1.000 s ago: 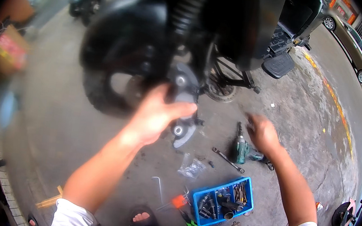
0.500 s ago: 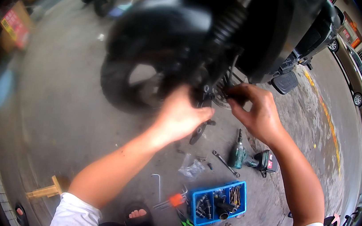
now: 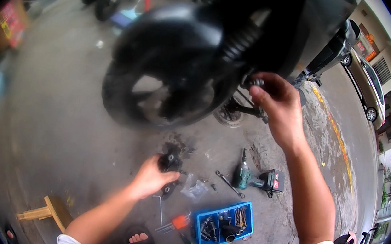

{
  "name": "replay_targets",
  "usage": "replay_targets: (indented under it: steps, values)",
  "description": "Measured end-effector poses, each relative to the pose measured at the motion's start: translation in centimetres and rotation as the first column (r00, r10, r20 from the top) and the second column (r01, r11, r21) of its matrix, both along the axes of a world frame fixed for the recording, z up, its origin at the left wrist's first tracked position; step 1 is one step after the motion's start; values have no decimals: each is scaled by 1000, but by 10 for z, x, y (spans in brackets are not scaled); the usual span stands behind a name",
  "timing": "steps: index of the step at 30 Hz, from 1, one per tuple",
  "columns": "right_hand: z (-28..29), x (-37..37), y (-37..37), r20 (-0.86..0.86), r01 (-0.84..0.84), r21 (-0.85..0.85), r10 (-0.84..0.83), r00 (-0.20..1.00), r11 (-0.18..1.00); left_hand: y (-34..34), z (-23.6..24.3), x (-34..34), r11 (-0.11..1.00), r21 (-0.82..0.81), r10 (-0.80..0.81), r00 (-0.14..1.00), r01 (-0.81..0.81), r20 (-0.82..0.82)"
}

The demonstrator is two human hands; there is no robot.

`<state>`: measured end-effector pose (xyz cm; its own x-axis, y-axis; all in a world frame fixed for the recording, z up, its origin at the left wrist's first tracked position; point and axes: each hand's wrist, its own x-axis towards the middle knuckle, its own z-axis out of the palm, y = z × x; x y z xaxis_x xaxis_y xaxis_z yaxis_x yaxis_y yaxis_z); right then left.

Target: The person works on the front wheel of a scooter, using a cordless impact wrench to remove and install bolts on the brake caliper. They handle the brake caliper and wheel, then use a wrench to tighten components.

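A black scooter's rear wheel (image 3: 160, 94) fills the upper middle, with a coiled shock absorber (image 3: 240, 43) beside it. My right hand (image 3: 277, 105) is raised at the wheel hub, its fingers pinched on a small dark metal part (image 3: 254, 82). My left hand (image 3: 150, 179) is down near the ground, closed on a dark round part (image 3: 170, 161). Below that part, a flat dark plate (image 3: 167, 188) lies on the concrete.
A blue tray (image 3: 222, 224) of bits and sockets, a green cordless driver (image 3: 252, 176), a wrench (image 3: 228, 183), a plastic bag (image 3: 195, 188) and an orange-handled tool (image 3: 173, 223) lie on the ground. A wooden block (image 3: 48, 209) sits lower left. A car (image 3: 366, 83) stands at right.
My left hand has dropped from the wheel hub down to the ground with a dark part in it. My right hand stays up at the hub. The view shifted slightly.
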<state>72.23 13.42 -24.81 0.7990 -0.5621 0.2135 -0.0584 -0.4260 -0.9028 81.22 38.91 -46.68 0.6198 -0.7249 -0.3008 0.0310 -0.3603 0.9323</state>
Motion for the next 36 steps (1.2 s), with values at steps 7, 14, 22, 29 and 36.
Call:
replay_targets:
  steps: [7, 14, 22, 29, 36]
  values:
    - [-23, 48, -7, 265, 460, -248, -397, 879, 852, 12, 3, -1, 997, -54, 38, 981, -50, -193]
    - [-32, 58, -8, 351, 455, 74, -450, 821, 888, 23, -6, 4, 999, -23, 39, 987, -43, -154]
    - [-48, 71, -8, 423, 489, 78, -473, 773, 869, 32, -36, -5, 987, 162, -10, 1000, 7, 18]
    - [-65, 73, -16, 512, 596, -66, -486, 709, 800, 17, 41, 13, 991, 54, -132, 930, 121, 343]
    - [-62, 80, -11, 542, 626, 53, -549, 636, 778, -3, 94, 70, 993, -30, -75, 821, 111, 566]
